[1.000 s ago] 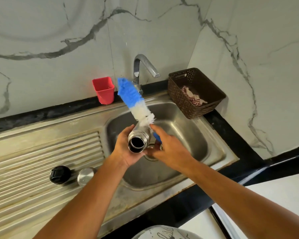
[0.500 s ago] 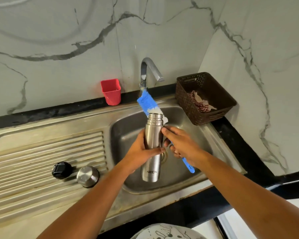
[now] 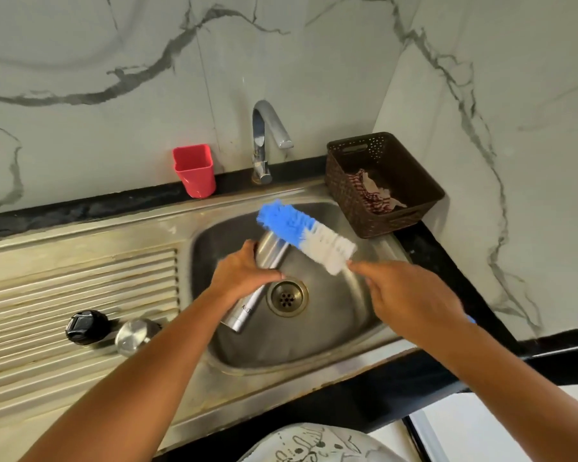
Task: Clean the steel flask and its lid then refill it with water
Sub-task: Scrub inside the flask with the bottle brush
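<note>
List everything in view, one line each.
steel flask: 1, silver, held tilted over sink
bottle brush: 1, blue and white, held over sink
steel lid: 1, silver, drainboard
black cap: 1, black, drainboard, beside steel lid
cup: 1, red, left of tap
tap: 1, chrome, behind sink
basket: 1, brown, right of sink, holds cloth
sink: 1, steel, centre
left hand: 1, grips steel flask
right hand: 1, grips bottle brush

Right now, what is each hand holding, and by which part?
The left hand grips the steel flask around its middle; the right hand holds the bottle brush by its handle.
</note>
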`<state>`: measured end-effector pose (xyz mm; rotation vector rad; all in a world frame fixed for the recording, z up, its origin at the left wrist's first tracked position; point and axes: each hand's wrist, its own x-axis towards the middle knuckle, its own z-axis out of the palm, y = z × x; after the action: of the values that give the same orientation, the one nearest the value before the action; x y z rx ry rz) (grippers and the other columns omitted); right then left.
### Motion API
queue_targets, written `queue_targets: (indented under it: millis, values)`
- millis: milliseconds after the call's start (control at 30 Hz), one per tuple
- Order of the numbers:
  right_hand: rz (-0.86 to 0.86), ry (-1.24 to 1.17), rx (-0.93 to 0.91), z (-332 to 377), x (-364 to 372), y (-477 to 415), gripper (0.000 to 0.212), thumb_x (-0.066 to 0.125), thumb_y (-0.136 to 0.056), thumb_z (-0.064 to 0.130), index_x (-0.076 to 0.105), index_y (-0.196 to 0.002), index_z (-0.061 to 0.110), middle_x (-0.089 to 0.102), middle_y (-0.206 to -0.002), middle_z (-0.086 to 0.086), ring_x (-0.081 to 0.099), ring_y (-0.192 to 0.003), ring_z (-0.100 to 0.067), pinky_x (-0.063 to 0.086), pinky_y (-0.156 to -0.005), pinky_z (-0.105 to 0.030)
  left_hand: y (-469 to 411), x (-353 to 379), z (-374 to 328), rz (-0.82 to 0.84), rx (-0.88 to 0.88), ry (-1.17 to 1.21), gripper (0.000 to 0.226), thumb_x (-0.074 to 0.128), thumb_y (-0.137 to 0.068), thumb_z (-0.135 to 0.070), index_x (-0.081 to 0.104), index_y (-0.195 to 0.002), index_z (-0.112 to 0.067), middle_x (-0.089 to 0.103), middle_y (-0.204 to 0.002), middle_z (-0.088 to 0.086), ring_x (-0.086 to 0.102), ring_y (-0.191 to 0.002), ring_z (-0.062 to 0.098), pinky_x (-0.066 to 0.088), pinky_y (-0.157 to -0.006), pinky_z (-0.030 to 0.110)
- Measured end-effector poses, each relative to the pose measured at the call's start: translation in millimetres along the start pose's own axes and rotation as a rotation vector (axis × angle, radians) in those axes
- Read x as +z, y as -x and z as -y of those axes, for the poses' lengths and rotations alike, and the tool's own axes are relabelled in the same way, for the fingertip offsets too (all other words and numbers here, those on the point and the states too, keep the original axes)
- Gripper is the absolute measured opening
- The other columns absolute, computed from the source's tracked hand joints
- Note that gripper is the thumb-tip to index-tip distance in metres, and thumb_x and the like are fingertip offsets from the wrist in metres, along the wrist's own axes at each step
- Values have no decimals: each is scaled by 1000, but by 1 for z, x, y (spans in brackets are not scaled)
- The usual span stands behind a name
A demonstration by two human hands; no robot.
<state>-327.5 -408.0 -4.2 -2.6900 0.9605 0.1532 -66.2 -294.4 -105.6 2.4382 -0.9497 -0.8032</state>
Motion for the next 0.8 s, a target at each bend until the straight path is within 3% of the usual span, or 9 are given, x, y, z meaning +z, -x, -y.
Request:
queue_targets:
  millis: [133,367,533,600,700,800]
  values:
    - [48,191,-20,31,6,-46,55,51,-101,15,46,-149,42,66,-123,-3,67,-106,-30,60,-85,-45,1,23,-21,-37,165,-292,100,78,-68,-65,35,-152,-35,67,-126,-2,67,-111,25,56,-92,41]
    - [132,282,-85,25,-22,-36,54,55,-100,15,52,-144,45,66,-119,-1,66,-101,-27,60,-83,-44,5,-1,-11,-133,77,-356,91,83,-73,-54,38,-150,-34,58,-98,-8,56,-83,18,50,-75,35]
    - [110,243,-56,45,-14,-72,45,55,-99,14,61,-139,33,65,-124,-7,66,-108,-33,58,-88,-47,12,13,-28,-92,201,-441,85,81,-70,-53,42,-144,-36,66,-113,-4,67,-99,23,55,-84,38]
    - [141,256,-68,43,-17,-71,46,56,-98,12,62,-138,33,66,-120,-6,67,-103,-31,59,-85,-46,8,8,-23,-94,157,-447,85,82,-71,-52,42,-145,-37,67,-116,-4,67,-101,23,54,-84,37]
    - [177,299,-133,37,-21,-55,47,58,-98,13,60,-140,35,66,-111,-3,67,-94,-27,60,-78,-41,3,-5,-8,-80,47,-480,86,84,-70,-51,43,-145,-37,63,-102,-5,67,-95,22,54,-82,36]
    - [150,316,-118,45,-18,-62,45,57,-97,11,62,-138,31,66,-113,-4,67,-96,-28,58,-77,-41,6,-3,-17,-74,75,-509,82,84,-70,-51,46,-141,-35,65,-106,-5,68,-98,23,53,-83,37]
